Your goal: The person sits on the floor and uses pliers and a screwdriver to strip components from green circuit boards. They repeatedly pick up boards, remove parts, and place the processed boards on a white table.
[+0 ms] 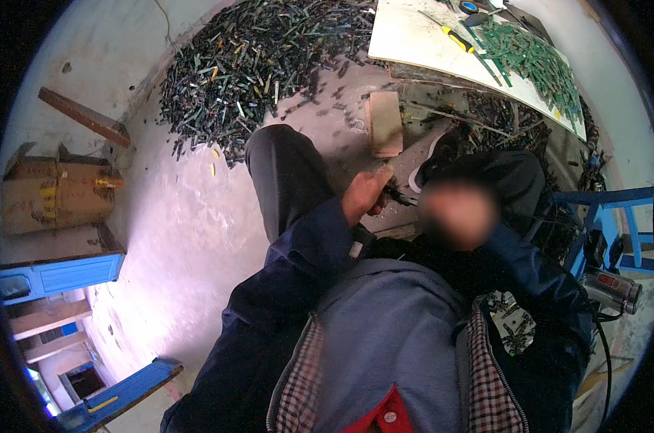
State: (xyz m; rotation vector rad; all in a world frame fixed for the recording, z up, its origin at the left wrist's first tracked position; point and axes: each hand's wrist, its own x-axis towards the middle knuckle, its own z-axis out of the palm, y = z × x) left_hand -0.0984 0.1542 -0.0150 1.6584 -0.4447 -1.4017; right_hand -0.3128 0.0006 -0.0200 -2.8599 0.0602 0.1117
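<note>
I see my left hand (367,193) closed round a small dark part (398,195) just above my knee, my right hand hidden so I cannot tell its grip, and I judge the piece is mid-handling, needing a steady two-handed hold next.

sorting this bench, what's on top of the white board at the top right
On the white board lie a heap of green strips and a yellow-handled screwdriver. A blue-rimmed round thing sits at the far edge. Whatever lies under the heap is covered.
</note>
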